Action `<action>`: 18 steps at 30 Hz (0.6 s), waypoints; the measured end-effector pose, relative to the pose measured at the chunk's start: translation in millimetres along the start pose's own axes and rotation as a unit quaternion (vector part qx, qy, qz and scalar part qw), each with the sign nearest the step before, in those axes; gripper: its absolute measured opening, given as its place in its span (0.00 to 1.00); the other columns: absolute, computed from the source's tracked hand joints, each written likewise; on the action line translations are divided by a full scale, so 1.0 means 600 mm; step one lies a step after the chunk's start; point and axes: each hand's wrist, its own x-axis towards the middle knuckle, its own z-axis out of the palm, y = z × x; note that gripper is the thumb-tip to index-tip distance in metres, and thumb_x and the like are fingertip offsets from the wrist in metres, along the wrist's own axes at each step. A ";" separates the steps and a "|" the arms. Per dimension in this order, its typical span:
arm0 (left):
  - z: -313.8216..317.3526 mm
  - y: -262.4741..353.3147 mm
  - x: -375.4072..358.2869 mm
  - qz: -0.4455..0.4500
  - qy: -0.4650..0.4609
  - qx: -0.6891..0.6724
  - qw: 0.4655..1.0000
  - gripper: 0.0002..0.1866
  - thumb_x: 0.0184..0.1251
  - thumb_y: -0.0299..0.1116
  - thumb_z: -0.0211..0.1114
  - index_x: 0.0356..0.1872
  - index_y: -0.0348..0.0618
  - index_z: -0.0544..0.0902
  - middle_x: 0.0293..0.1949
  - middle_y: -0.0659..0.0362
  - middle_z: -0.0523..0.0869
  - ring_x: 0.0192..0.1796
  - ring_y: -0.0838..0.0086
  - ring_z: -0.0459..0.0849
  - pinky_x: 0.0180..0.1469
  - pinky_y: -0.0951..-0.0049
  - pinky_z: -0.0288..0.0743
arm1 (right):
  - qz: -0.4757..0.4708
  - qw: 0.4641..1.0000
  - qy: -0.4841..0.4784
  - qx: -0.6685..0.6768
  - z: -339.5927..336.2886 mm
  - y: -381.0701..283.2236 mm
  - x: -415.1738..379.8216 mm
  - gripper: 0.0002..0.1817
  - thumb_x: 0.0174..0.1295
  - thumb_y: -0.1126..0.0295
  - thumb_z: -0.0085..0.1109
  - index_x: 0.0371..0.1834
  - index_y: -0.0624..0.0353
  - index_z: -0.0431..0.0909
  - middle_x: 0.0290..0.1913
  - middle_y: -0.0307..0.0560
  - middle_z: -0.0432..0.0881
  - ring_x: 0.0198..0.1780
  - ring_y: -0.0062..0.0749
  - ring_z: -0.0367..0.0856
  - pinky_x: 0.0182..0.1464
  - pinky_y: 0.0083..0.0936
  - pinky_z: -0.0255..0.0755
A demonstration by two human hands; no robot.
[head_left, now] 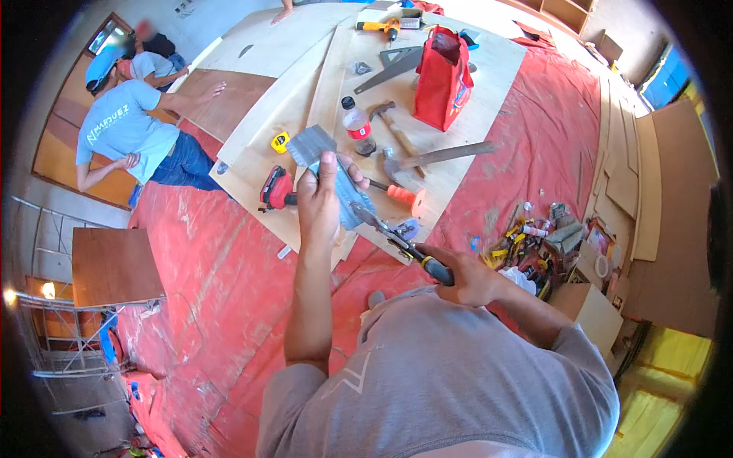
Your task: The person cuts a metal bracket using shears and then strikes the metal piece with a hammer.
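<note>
grey shirt [458, 374], snips [395, 238], bottle [356, 124] with dark liquid [366, 146], open-topped red bag [441, 85]

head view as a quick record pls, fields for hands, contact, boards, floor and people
left hand: holds a bent grey metal piece
right hand: holds snips by the handles
contact: blades at the metal piece's near edge; cutting or not, cannot tell
boards: light wood, bearing a red bag, bottle, handsaw, hammer, second hammer, tape measure, yellow drill
floor: red sheeting
people: one in a light blue shirt, left side; others beyond
</note>
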 end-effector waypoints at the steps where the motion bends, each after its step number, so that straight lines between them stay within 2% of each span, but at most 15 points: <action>1: 0.007 0.000 -0.004 0.013 0.009 0.008 1.000 0.21 0.78 0.48 0.50 0.38 0.37 0.74 0.25 0.57 0.79 0.28 0.71 0.81 0.36 0.69 0.80 | 0.014 1.000 0.000 0.010 0.001 -0.004 -0.002 0.42 0.48 0.73 0.56 0.72 0.70 0.58 0.47 0.57 0.79 0.43 0.33 0.79 0.47 0.31 0.73; 4: 0.015 -0.003 -0.010 0.040 0.010 -0.004 0.999 0.21 0.78 0.48 0.50 0.37 0.37 0.74 0.25 0.56 0.79 0.28 0.72 0.81 0.36 0.69 0.80 | 0.025 0.999 0.011 0.022 0.008 0.008 -0.003 0.42 0.48 0.73 0.56 0.72 0.69 0.59 0.48 0.56 0.78 0.44 0.31 0.78 0.49 0.30 0.73; 5: 0.011 -0.001 -0.010 0.049 0.008 -0.012 0.999 0.21 0.78 0.49 0.51 0.37 0.37 0.73 0.25 0.56 0.79 0.28 0.72 0.81 0.36 0.69 0.80 | 0.033 0.996 -0.025 0.074 0.007 0.016 -0.001 0.42 0.48 0.74 0.56 0.72 0.69 0.59 0.48 0.56 0.78 0.45 0.31 0.77 0.49 0.29 0.72; 7: 0.001 -0.005 -0.004 0.009 -0.009 -0.044 0.999 0.21 0.77 0.49 0.51 0.37 0.37 0.73 0.25 0.56 0.79 0.28 0.73 0.80 0.36 0.70 0.81 | 0.048 0.979 -0.098 0.175 0.002 0.038 -0.001 0.42 0.48 0.74 0.57 0.72 0.69 0.59 0.49 0.56 0.78 0.46 0.30 0.77 0.50 0.29 0.72; 10: -0.001 -0.013 -0.004 -0.021 -0.014 -0.027 0.999 0.21 0.78 0.49 0.51 0.37 0.37 0.73 0.26 0.56 0.78 0.27 0.73 0.79 0.36 0.69 0.81 | 0.076 0.973 -0.120 0.182 0.003 0.055 -0.003 0.42 0.48 0.74 0.58 0.72 0.68 0.59 0.49 0.54 0.78 0.47 0.31 0.76 0.52 0.28 0.72; 11: 0.001 -0.014 -0.006 -0.025 -0.024 -0.007 0.999 0.21 0.78 0.49 0.51 0.37 0.37 0.73 0.26 0.56 0.78 0.27 0.73 0.79 0.35 0.69 0.81 | 0.037 0.993 -0.060 0.092 0.003 0.050 -0.002 0.42 0.48 0.74 0.59 0.72 0.68 0.59 0.50 0.54 0.78 0.48 0.32 0.77 0.53 0.29 0.72; 13: 0.005 -0.018 -0.012 -0.031 -0.020 -0.005 0.999 0.21 0.78 0.48 0.51 0.38 0.37 0.73 0.26 0.56 0.78 0.27 0.74 0.79 0.35 0.69 0.81 | -0.040 0.993 0.061 -0.089 0.008 0.033 -0.001 0.42 0.48 0.74 0.59 0.72 0.68 0.59 0.52 0.54 0.78 0.50 0.33 0.77 0.54 0.30 0.72; 16: 0.013 -0.021 -0.009 -0.040 0.008 -0.030 0.999 0.20 0.78 0.48 0.50 0.38 0.37 0.73 0.26 0.57 0.78 0.27 0.74 0.78 0.35 0.69 0.80 | -0.040 0.998 0.026 -0.031 -0.005 0.027 -0.002 0.42 0.47 0.70 0.61 0.70 0.69 0.60 0.53 0.60 0.77 0.56 0.45 0.77 0.60 0.38 0.69; 18: 0.011 -0.021 -0.011 -0.057 0.008 -0.006 0.998 0.20 0.78 0.47 0.50 0.39 0.37 0.73 0.26 0.58 0.77 0.27 0.74 0.78 0.35 0.70 0.80 | 0.022 0.999 -0.017 0.018 -0.017 0.006 -0.004 0.43 0.47 0.69 0.61 0.71 0.68 0.60 0.57 0.61 0.76 0.59 0.46 0.75 0.62 0.37 0.68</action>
